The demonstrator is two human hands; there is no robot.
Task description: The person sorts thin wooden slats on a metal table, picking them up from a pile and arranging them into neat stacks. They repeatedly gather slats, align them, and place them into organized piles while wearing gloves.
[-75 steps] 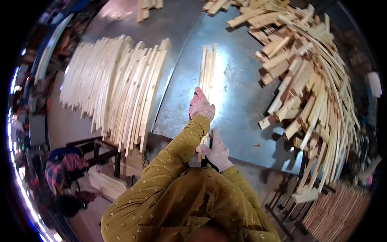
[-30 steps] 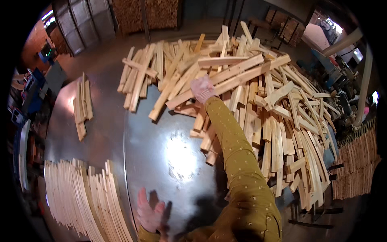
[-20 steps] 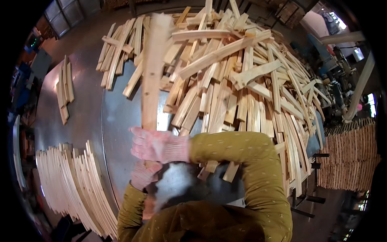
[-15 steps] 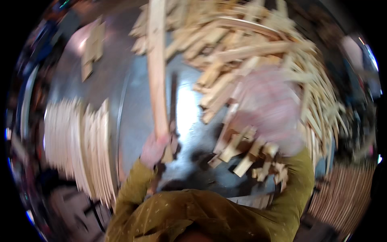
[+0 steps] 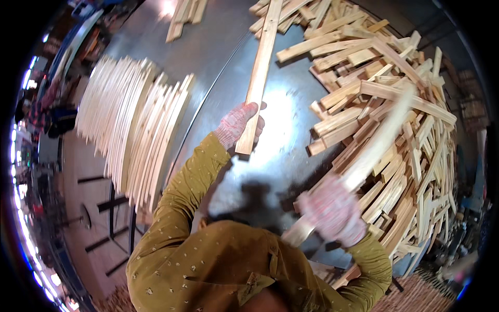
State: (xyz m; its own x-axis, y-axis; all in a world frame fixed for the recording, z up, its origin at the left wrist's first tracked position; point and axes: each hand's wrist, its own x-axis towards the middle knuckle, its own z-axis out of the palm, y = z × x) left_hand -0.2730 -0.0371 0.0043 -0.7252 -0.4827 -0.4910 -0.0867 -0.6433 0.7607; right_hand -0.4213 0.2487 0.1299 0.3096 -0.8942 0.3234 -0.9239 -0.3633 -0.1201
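My left hand (image 5: 240, 124), in a speckled pink-white knit glove, grips a long pale wooden slat (image 5: 264, 57) near its lower end. The slat points away from me across the metal table (image 5: 215, 112). My right hand (image 5: 332, 210), gloved the same way, is wrapped round a second wooden slat (image 5: 378, 138), smeared by motion. That slat slants from low beside my body up to the right, over a heap of loose slats (image 5: 358, 86). The fingers of my right hand are partly blurred.
A neat row of stacked slats (image 5: 125, 119) lies along the left. A few slats (image 5: 187, 16) rest together at the far side. Dark metal legs (image 5: 112, 213) stand below left. More stacked wood (image 5: 418, 294) is at the lower right. A person (image 5: 44, 109) is in the left background.
My view has turned, so the table's things sit differently in it. My right hand has come back from the heap and now holds a slat. The left hand keeps its slat.
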